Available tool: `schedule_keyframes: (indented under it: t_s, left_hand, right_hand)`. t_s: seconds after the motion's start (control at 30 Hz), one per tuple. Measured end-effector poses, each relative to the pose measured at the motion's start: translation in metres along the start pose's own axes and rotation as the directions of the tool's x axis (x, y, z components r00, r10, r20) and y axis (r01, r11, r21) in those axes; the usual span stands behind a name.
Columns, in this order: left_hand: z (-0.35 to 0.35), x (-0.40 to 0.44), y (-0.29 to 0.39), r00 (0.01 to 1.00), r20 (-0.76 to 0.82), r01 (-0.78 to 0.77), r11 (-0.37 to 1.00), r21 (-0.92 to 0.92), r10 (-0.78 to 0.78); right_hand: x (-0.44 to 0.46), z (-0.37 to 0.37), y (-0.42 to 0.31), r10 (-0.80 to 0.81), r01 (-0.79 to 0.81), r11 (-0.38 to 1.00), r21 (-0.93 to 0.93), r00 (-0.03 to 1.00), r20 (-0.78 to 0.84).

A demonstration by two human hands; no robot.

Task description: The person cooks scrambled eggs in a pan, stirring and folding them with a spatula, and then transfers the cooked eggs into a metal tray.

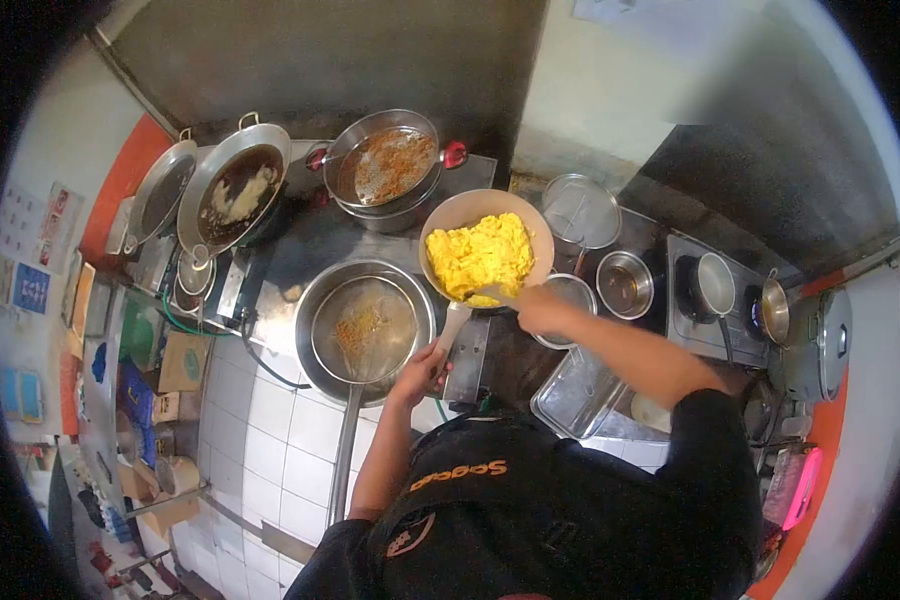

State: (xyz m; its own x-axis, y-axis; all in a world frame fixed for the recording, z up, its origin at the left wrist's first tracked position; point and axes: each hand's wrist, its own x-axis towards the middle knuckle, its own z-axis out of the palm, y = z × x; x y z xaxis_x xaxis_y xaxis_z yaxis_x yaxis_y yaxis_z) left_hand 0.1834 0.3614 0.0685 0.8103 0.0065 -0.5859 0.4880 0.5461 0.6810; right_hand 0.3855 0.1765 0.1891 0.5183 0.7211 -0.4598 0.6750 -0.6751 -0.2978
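A beige frying pan [542,246] full of yellow scrambled eggs [480,252] sits on the stove counter in front of me. My left hand [425,372] is wrapped round its pale handle [454,325]. From the right, my right hand [544,311] reaches over the near rim, closed on a spatula [494,293] whose blade touches the near edge of the eggs. The grip end of the spatula is hidden in my fist. Just left of the pan, a long-handled strainer [348,440] with orange crumbs rests in a wide metal bowl [308,365].
At the back stands a red-handled pot [430,125] with orange bits in liquid. Two woks, one with dark oil [280,150], are at left. To the right are a round sieve [582,210], small pot [625,285], metal tray [580,395], saucepan [715,283] and tall pot [820,340].
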Motion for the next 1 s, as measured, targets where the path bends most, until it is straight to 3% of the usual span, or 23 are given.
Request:
schedule_keyframes:
  t_s: [0.13, 0.27, 0.3, 0.4, 0.47, 0.57, 0.63, 0.67, 0.7, 0.73, 0.77, 0.8, 0.87, 0.9, 0.97, 1.0]
  left_hand:
    - [-0.004, 0.001, -0.004, 1.0, 0.025, -0.004, 0.999, -0.039, 0.005]
    - [-0.002, -0.003, -0.003, 1.0, -0.004, -0.03, 0.998, 0.051, 0.03]
    - [-0.007, 0.002, -0.008, 0.999, 0.013, -0.032, 0.999, 0.016, 0.032]
    - [-0.014, 0.008, -0.021, 1.0, 0.014, -0.025, 0.988, -0.15, 0.027]
    - [-0.008, -0.002, -0.024, 0.999, -0.049, -0.02, 0.943, -0.333, 0.004]
    - [-0.048, 0.008, -0.072, 0.989, -0.005, 0.144, 0.988, -0.046, -0.145]
    - [-0.065, 0.013, -0.1, 0.949, -0.073, 0.31, 0.863, 0.4, -0.307]
    - [-0.076, 0.018, -0.119, 0.902, -0.114, 0.428, 0.82, 0.38, -0.417]
    - [-0.098, 0.03, -0.155, 0.918, -0.093, 0.35, 0.679, 0.645, -0.386]
    - [-0.123, 0.048, -0.196, 0.952, 0.024, 0.113, 0.423, 0.899, -0.305]
    - [-0.135, 0.06, -0.223, 0.95, 0.168, -0.149, 0.091, 0.985, -0.265]
    - [-0.133, 0.063, -0.233, 0.955, 0.204, -0.171, 0.166, 0.971, -0.215]
    - [-0.123, 0.067, -0.249, 0.96, 0.26, -0.215, 0.311, 0.926, -0.108]
    - [-0.115, 0.066, -0.249, 0.987, 0.143, -0.111, 0.336, 0.935, -0.072]
    - [-0.095, 0.058, -0.236, 0.995, -0.099, 0.095, 0.388, 0.917, -0.011]
    - [-0.088, 0.054, -0.228, 0.992, -0.113, 0.125, 0.368, 0.921, -0.054]
  right_hand:
    - [0.045, 0.05, 0.01, 0.111, -0.076, 0.987, 0.14, 0.959, -0.26]
    - [0.06, -0.008, 0.042, 0.002, -0.007, 1.0, -0.021, 0.983, -0.186]
    - [0.06, -0.02, 0.051, -0.044, 0.034, 0.997, -0.066, 0.986, -0.158]
    - [0.059, -0.044, 0.041, 0.126, -0.124, 0.992, 0.024, 0.973, -0.194]
    - [0.102, -0.002, 0.054, 0.134, -0.133, 0.991, 0.02, 0.966, -0.219]
    - [0.123, 0.037, 0.048, 0.08, -0.077, 0.997, 0.021, 0.973, -0.216]
    - [0.12, 0.044, 0.045, 0.02, -0.023, 1.0, -0.019, 0.99, -0.141]
    - [0.101, 0.019, 0.044, -0.019, 0.015, 0.997, -0.079, 0.999, -0.049]
    - [0.087, 0.002, 0.051, -0.051, 0.058, 0.989, -0.136, 0.997, 0.05]
    - [0.068, -0.014, 0.057, -0.08, 0.08, 0.996, -0.047, 0.997, 0.005]
    - [0.049, -0.029, 0.062, -0.108, 0.11, 0.993, 0.04, 0.993, -0.04]
    - [0.002, -0.075, 0.029, 0.041, -0.029, 0.959, 0.281, 0.998, -0.039]
    - [-0.004, -0.073, 0.045, 0.283, -0.254, 0.82, 0.513, 0.959, 0.022]
    - [-0.005, -0.071, 0.053, 0.391, -0.35, 0.71, 0.611, 0.918, 0.07]
    - [0.01, -0.057, 0.07, 0.476, -0.392, 0.583, 0.712, 0.875, 0.092]
    - [0.029, -0.035, 0.087, 0.535, -0.433, 0.539, 0.723, 0.838, 0.103]
